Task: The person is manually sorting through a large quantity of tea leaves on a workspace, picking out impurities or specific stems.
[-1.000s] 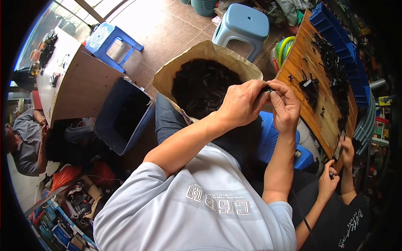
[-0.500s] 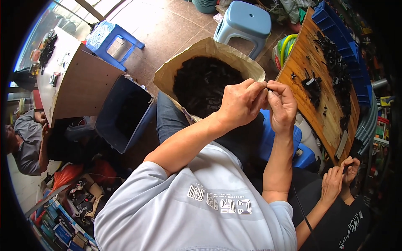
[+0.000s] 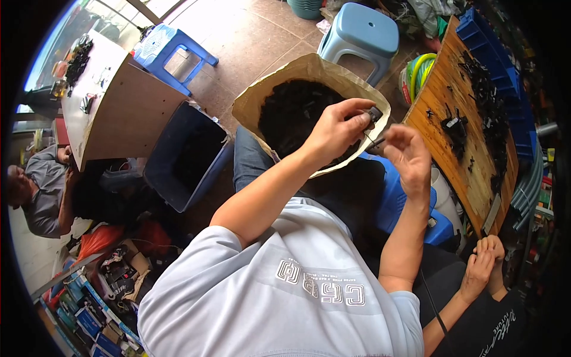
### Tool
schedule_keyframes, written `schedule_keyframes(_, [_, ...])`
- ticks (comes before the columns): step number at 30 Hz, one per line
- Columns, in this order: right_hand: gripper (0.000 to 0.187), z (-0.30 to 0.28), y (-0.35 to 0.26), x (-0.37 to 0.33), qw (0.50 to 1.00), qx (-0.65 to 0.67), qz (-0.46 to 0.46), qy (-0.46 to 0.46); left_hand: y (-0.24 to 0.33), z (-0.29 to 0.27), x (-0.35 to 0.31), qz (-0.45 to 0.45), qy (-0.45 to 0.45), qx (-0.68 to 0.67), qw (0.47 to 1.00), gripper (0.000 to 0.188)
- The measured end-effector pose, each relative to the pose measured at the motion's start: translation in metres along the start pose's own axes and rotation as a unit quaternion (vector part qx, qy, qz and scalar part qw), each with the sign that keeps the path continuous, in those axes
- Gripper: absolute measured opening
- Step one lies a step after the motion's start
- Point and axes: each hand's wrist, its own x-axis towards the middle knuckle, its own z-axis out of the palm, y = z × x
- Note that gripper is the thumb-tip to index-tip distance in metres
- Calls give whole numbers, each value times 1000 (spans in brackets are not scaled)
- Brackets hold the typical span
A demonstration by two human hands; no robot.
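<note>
Black clip (image 3: 374, 114) in left hand (image 3: 336, 132), upright.

2 blue stools (image 3: 364, 28) (image 3: 169, 49) stand on the tiled floor (image 3: 250, 41) near a dark blue bin (image 3: 187, 156) (open-topped) and a wooden board (image 3: 470, 149) strewn with black parts.

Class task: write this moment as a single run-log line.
left hand: pinching small black part | right hand: holding thin black piece | below: paper sack of black parts | right: wooden board
</note>
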Motion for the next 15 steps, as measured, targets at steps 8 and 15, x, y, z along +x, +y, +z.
schedule_keyframes(8, [13,4,1,-1,997,-46,35,60,6,8,-7,-54,-119,29,991,34])
schedule_keyframes(15, [7,-5,-4,-1,990,-75,119,0,1,14,0,67,-128,353,924,30])
